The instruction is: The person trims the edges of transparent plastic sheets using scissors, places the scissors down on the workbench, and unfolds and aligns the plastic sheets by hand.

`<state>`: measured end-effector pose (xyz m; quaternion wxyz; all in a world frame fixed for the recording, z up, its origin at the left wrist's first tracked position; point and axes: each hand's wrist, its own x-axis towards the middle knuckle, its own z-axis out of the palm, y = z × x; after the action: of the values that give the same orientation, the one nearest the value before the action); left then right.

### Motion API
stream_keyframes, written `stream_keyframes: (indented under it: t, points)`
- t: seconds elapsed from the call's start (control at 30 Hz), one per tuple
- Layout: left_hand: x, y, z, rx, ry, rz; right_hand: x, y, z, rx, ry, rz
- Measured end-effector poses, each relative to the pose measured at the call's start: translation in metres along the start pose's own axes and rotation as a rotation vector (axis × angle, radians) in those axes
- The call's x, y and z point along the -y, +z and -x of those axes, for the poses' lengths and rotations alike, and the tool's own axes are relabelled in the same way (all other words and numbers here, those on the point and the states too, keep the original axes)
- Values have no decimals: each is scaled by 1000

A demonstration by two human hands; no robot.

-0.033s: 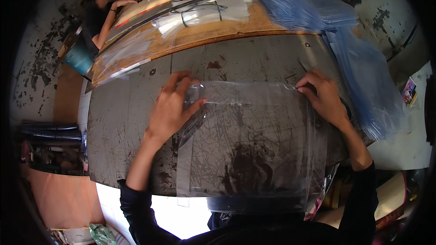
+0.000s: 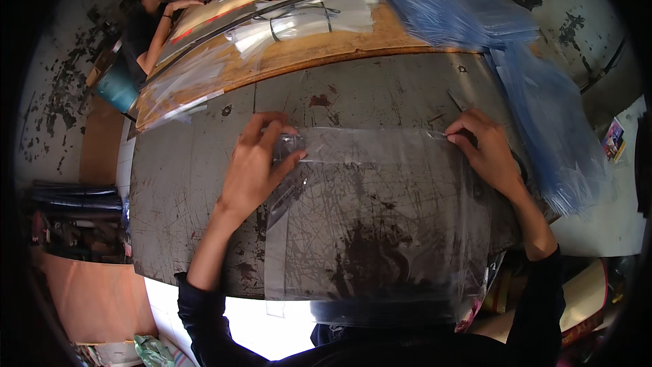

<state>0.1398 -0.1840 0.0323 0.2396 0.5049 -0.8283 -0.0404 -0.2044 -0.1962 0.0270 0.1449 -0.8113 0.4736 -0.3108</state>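
Note:
A clear plastic sheet (image 2: 380, 231) lies flat on the scratched grey table in front of me, its near end overhanging the table edge. Along its far side runs a folded strip (image 2: 367, 145). At the far left corner my left hand (image 2: 255, 163) has its thumb and fingertips curled on the plastic, with a small gap between them. My right hand (image 2: 482, 146) pinches the far right corner between thumb and forefinger. Whether the sheet is a single layer or a bag cannot be told.
Beyond the grey table (image 2: 183, 197) is a wooden board (image 2: 305, 54) with a tied bundle of clear plastic strips (image 2: 299, 20). Bluish plastic sheets (image 2: 543, 115) are piled at the right and hang down. Another person (image 2: 153, 27) sits at far left near a teal container (image 2: 117, 90).
The folded far edge of the sheet and both hands' fingertips have come very slightly toward me. Both hands keep their places at the corners.

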Motion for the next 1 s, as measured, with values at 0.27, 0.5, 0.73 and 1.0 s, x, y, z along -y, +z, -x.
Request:
stream_keyframes:
  t: [0.27, 0.5, 0.73, 1.0]
  points:
    - [8, 13, 3, -46, -426, 829, -4, -13, 1, 101, 230, -227]
    - [6, 7, 5, -7, -509, 1027, 0, -10, 0, 126, 282, -249]
    - [5, 7, 5, -42, -509, 1025, 3, -10, -1, 123, 263, -225]
    - [5, 9, 5, -117, -538, 992, 3, -10, 2, 146, 220, -367]
